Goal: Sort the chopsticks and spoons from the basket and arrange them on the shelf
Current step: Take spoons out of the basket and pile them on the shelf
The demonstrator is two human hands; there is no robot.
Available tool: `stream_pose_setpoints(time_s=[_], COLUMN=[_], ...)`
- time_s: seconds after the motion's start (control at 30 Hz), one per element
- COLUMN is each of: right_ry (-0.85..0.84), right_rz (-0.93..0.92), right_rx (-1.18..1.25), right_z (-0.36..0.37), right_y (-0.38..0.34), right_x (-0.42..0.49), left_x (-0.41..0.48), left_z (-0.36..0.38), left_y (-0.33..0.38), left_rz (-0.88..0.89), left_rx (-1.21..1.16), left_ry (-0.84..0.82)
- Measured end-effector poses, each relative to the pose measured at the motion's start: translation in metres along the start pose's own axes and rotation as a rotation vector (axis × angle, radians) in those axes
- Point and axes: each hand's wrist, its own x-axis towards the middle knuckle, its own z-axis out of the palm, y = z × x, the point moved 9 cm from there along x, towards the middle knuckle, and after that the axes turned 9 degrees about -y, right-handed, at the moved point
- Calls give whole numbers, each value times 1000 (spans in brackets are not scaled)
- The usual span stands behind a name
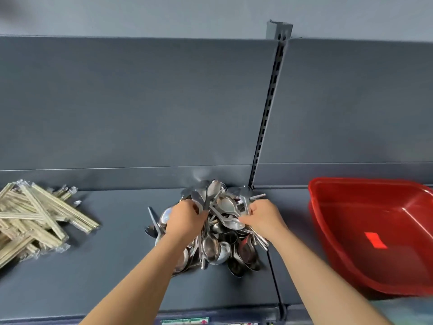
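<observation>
A heap of metal spoons [212, 248] lies in the middle of the dark grey shelf [112, 273], close to its back panel. My left hand [184, 220] grips spoon handles on the heap's left side. My right hand [263, 218] clutches several spoons on the right side, with bowls sticking up between the two hands. A pile of wrapped wooden chopsticks [35, 219] lies on the shelf at far left, apart from the spoons. The red plastic basket [328, 245] stands on the shelf at right; its inside holds no cutlery that I can see.
A slotted upright post [269, 106] divides the back panel just behind the spoons. A seam in the shelf runs forward from it beside the heap. The front edge carries a price-label strip [185, 321].
</observation>
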Motion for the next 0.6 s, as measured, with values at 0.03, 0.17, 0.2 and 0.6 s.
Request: stream_pose_setpoints(time_s=[0.03, 0.17, 0.2, 0.6], right_ry=[17, 79, 101, 161], right_rz=[6, 25, 25, -209], right_rx=[3, -32, -60, 152], right_z=[0, -4, -6, 25], right_y=[1, 1, -1, -80], right_x=[-3, -16, -20, -44], left_x=[-1, -9, -11, -82], left_z=[-2, -13, -17, -113], left_y=[0, 1, 0, -82], left_rz=[18, 73, 81, 30], left_rx=[-27, 3, 41, -163], left_ry=[-3, 17, 30, 275])
